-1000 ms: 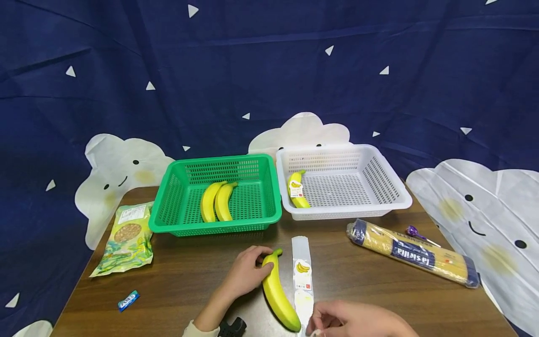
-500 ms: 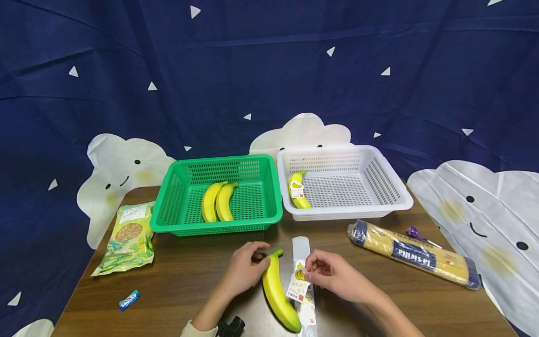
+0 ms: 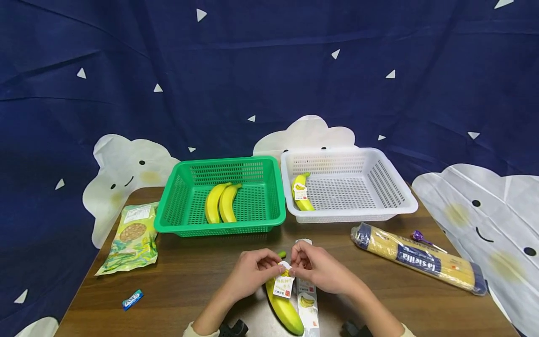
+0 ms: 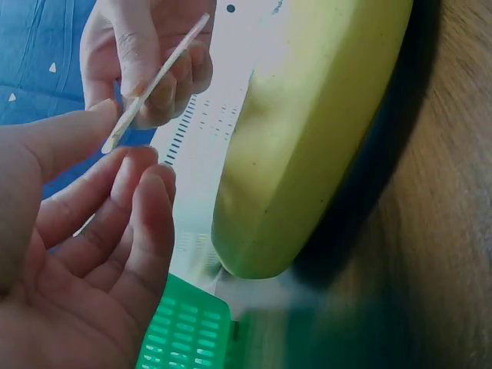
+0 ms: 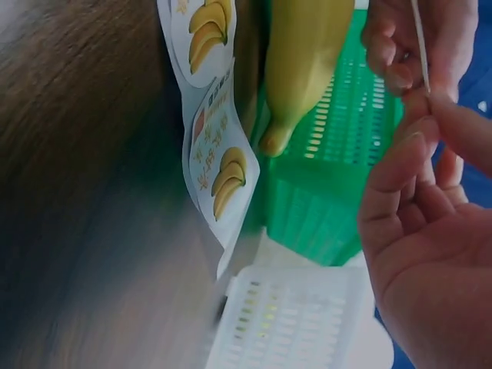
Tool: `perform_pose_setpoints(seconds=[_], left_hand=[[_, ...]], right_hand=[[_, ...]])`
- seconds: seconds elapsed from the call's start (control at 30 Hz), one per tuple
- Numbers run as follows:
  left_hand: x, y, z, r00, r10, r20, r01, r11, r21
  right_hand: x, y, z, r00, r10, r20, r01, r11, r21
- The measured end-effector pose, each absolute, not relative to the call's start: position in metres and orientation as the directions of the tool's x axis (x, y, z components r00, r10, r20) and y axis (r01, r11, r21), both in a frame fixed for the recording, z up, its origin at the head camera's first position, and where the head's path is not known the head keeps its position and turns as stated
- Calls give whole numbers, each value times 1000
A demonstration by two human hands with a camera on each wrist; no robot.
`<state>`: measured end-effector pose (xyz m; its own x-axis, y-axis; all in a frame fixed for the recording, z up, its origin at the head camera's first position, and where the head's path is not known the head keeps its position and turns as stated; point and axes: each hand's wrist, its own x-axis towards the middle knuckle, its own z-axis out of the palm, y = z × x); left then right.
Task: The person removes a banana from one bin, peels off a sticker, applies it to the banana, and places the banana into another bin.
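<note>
Fingertips of the left hand (image 3: 252,271) and the right hand (image 3: 320,269) are pinched together on the top edge of a single banana sticker (image 3: 283,284), which hangs just above the banana (image 3: 286,309) lying on the table (image 3: 189,276).

Handling, largest item first:
- Banana: judged firm, smooth-skinned and moderately heavy; it bruises under pressure. Best taken around the mid-body, not by the green stem tip.
- Sticker sheet (image 3: 306,304), lying just right of the banana: thin, limp backing strip with more banana stickers (image 5: 221,181) on it.
- Sticker: judged very light, flexible, and tacky on one side; it curls and sticks to skin. Hold it by the edges only.

Legible markings:
- Pasta packet (image 3: 417,262), well to the right: "la stella".
- Stickers: banana picture above a red mark; the small print is unreadable.
- Blue wrapper (image 3: 132,299): lettering too small to read.
</note>
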<state>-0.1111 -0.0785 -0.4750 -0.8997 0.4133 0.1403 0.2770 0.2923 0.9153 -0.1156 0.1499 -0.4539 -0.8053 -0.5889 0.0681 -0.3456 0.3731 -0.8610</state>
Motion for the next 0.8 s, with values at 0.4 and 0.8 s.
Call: perform_pose_setpoints(seconds=[0.4,0.8], left_hand=[[-113,-81,-478,-913,391,119,237,271,933],[-119,-91,-482,-917,390,-82,66,352,934]], right_hand=[[-128,144,-465,-788,-615,-21,-305,420,-854],[-130,130,-473,-812,-580,-62,-277,478,-834]])
